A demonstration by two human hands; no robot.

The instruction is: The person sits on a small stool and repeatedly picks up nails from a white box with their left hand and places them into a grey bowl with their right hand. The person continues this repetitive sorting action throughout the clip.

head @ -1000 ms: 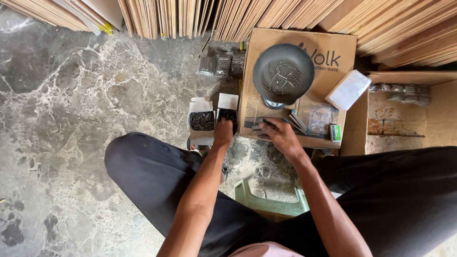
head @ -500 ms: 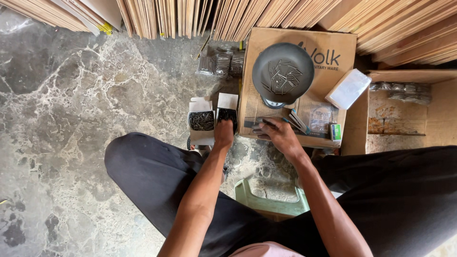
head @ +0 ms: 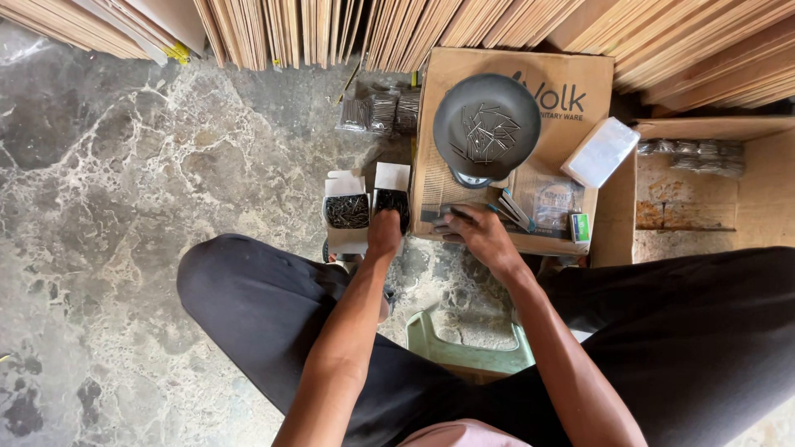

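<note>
Left grip (head: 385, 232) in nail box (head: 392, 203) — scale pan (head: 486, 126) beyond.

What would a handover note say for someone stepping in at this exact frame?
Left hand: reaching into the right-hand one of two small open boxes of nails on the floor; whether it grips any is hidden.
Right hand: resting on the front edge of the flat carton, fingers on a small clear packet.
Scale pan on the carton holds a loose heap of nails.
The left box of nails is full. Filled clear bags lie behind by the stacked boards.
Done: some nails are in the pan. Left: the packet under the right hand looks unfilled.
</note>
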